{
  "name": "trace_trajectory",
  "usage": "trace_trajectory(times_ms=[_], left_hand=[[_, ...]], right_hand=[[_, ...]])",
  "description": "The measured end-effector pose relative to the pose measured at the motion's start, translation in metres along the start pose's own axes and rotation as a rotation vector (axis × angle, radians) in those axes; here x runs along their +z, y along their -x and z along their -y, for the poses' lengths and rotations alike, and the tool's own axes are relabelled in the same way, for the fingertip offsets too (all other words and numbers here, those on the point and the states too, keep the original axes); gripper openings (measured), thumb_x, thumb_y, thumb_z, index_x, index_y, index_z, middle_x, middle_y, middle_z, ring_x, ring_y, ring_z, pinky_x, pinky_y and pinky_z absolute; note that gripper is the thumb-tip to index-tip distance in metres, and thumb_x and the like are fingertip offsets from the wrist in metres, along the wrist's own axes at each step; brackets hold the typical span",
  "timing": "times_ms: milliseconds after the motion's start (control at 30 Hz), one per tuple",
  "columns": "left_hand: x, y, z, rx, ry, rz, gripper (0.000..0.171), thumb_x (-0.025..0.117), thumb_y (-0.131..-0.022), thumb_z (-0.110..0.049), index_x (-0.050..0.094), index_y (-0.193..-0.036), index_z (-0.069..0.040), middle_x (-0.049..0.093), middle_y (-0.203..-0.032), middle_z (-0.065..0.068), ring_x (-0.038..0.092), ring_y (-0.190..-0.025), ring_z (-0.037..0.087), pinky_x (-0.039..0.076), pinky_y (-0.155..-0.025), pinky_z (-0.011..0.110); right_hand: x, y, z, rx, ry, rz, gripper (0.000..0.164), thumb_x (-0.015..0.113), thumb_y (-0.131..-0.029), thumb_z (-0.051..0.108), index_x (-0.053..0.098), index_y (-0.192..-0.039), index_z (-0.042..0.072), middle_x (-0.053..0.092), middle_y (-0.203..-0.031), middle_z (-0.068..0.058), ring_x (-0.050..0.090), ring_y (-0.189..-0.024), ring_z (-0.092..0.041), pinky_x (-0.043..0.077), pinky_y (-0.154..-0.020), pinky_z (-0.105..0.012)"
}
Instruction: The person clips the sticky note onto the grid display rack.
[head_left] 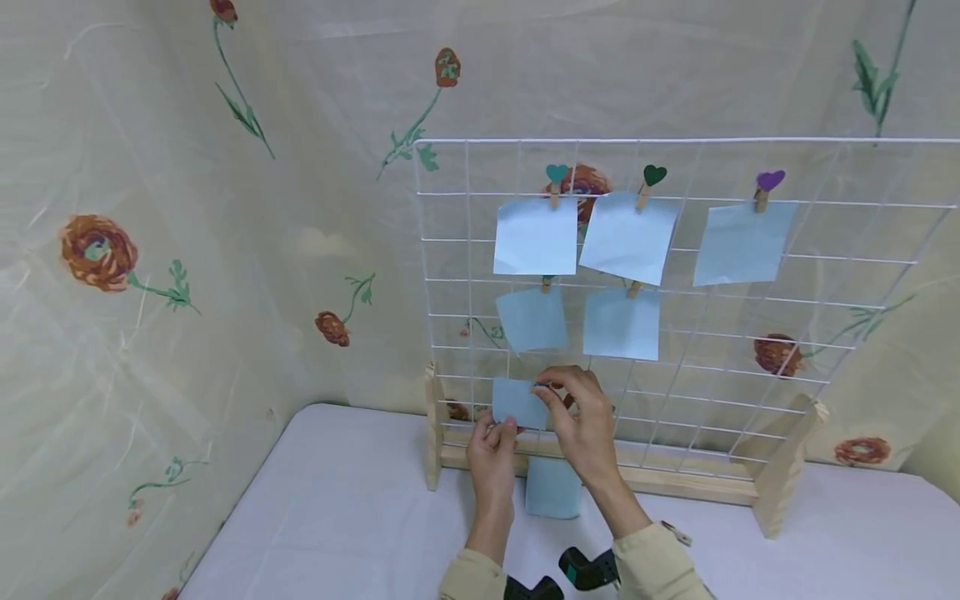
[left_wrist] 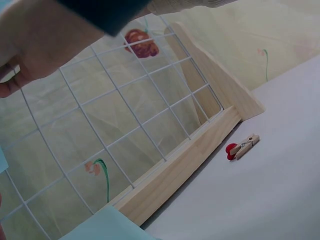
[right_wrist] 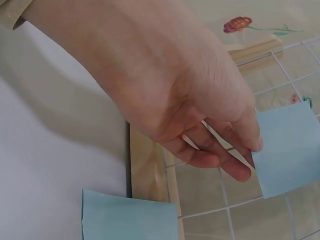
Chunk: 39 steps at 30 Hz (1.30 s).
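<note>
Against the white wire grid (head_left: 678, 358), my left hand (head_left: 491, 454) pinches the lower edge of a light blue paper sheet (head_left: 513, 402). This pinch shows closer in the right wrist view, with the thumb on the sheet (right_wrist: 290, 150) and the other fingers behind. My right hand (head_left: 585, 417) is at the sheet's upper right corner, its thumb and forefinger pinching a small dark-topped clip, mostly hidden by the fingers. Above, several blue sheets hang from heart-topped wooden clips, including a teal one (head_left: 556, 179) and a purple one (head_left: 767, 187).
Wooden feet and a bar (head_left: 675, 485) hold up the grid on the white table (head_left: 337, 500). Another blue sheet (head_left: 553, 492) lies in front of the bar. A red-heart clothespin (left_wrist: 243, 146) lies on the table to the right. Two black devices (head_left: 588, 569) sit near my sleeves.
</note>
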<state>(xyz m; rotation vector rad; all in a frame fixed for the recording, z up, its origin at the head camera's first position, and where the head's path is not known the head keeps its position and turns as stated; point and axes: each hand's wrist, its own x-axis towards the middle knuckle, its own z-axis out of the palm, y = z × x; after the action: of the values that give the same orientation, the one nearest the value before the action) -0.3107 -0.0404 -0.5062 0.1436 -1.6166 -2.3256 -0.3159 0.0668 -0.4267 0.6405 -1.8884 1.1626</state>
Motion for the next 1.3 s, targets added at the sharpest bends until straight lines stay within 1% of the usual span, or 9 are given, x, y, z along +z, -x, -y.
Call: trace_trajectory(times_ms=[167,333,567,667,700,867,967,1100,1300], left_hand=[[0.0002,0.0003,-0.0001,0.009,0.008,0.007,0.031,0.059,-0.093,-0.024,0.057,-0.12,-0.009,0.073,-0.102,0.008,0.066,-0.092,0.012,0.049,-0.083,0.026],[0.0,0.0005,0.0008,0.007,-0.003,-0.001,0.031,0.06,-0.093,-0.024,0.058,-0.119,-0.008,0.073,-0.101,0.008,0.065,-0.091,0.01,0.049,-0.081,0.024],[0.0004,-0.0006,0.0021,0.021,0.008,-0.001,0.032,0.06,-0.093,-0.022,0.058,-0.12,-0.006,0.072,-0.104,0.01,0.066,-0.093,0.012,0.049,-0.081,0.023],[0.0003,-0.0006,0.0024,0.014,0.017,0.003,0.029,0.059,-0.093,-0.021,0.058,-0.119,-0.006,0.072,-0.105,0.01,0.067,-0.093,0.013,0.049,-0.082,0.024],[0.0001,-0.0008,0.0026,0.011,0.017,0.003,0.028,0.059,-0.093,-0.021,0.058,-0.118,-0.007,0.072,-0.105,0.009,0.067,-0.093,0.013,0.049,-0.082,0.024],[-0.0001,-0.001,0.0029,0.009,0.003,-0.001,0.028,0.059,-0.093,-0.022,0.059,-0.117,-0.008,0.073,-0.102,0.009,0.066,-0.092,0.011,0.048,-0.082,0.022],[-0.0003,-0.0011,0.0027,0.021,-0.002,0.003,0.029,0.06,-0.093,-0.022,0.058,-0.118,-0.007,0.073,-0.101,0.009,0.065,-0.094,0.011,0.048,-0.085,0.023],[-0.0009,-0.0006,0.0027,0.054,-0.01,0.01,0.031,0.059,-0.093,-0.023,0.058,-0.118,-0.005,0.072,-0.101,0.011,0.065,-0.097,0.013,0.048,-0.091,0.028],[-0.0009,-0.0008,0.0019,0.055,-0.017,0.009,0.031,0.059,-0.093,-0.023,0.058,-0.119,-0.005,0.073,-0.099,0.011,0.065,-0.097,0.011,0.047,-0.094,0.031]], right_hand=[[-0.0002,-0.0014,0.0001,-0.003,0.002,0.005,0.011,0.069,-0.082,0.005,0.068,-0.092,0.007,0.067,-0.09,-0.005,0.055,-0.08,-0.013,0.04,-0.06,-0.016],[-0.0002,-0.0013,-0.0004,0.008,0.016,0.013,0.011,0.069,-0.082,0.006,0.068,-0.093,0.007,0.067,-0.09,-0.005,0.056,-0.077,-0.01,0.042,-0.057,-0.02],[-0.0002,-0.0022,0.0045,0.007,0.026,0.022,0.011,0.069,-0.082,0.004,0.067,-0.093,0.006,0.067,-0.09,-0.006,0.056,-0.076,-0.01,0.042,-0.055,-0.022],[-0.0004,-0.0022,0.0044,0.02,0.032,0.03,0.01,0.069,-0.083,0.005,0.067,-0.093,0.006,0.067,-0.092,-0.005,0.057,-0.076,-0.009,0.042,-0.055,-0.02],[0.0005,-0.0013,0.0,0.018,0.034,0.033,0.01,0.069,-0.083,0.006,0.067,-0.093,0.007,0.067,-0.092,-0.004,0.057,-0.077,-0.007,0.042,-0.055,-0.019],[0.0015,-0.002,-0.0007,-0.01,0.051,0.032,0.01,0.069,-0.083,0.005,0.067,-0.092,0.006,0.067,-0.091,-0.004,0.057,-0.076,-0.008,0.041,-0.055,-0.016],[0.0019,-0.0028,-0.0003,-0.04,0.069,0.044,0.01,0.069,-0.082,0.003,0.067,-0.092,0.006,0.067,-0.092,-0.003,0.056,-0.075,-0.009,0.04,-0.056,-0.014],[0.0024,-0.0034,0.0006,-0.068,0.089,0.06,0.01,0.068,-0.083,0.003,0.068,-0.092,0.006,0.068,-0.092,-0.003,0.055,-0.074,-0.009,0.039,-0.057,-0.012],[0.0029,-0.0047,0.001,-0.056,0.1,0.063,0.01,0.068,-0.083,0.005,0.068,-0.093,0.007,0.068,-0.092,-0.002,0.056,-0.076,-0.009,0.039,-0.058,-0.012]])
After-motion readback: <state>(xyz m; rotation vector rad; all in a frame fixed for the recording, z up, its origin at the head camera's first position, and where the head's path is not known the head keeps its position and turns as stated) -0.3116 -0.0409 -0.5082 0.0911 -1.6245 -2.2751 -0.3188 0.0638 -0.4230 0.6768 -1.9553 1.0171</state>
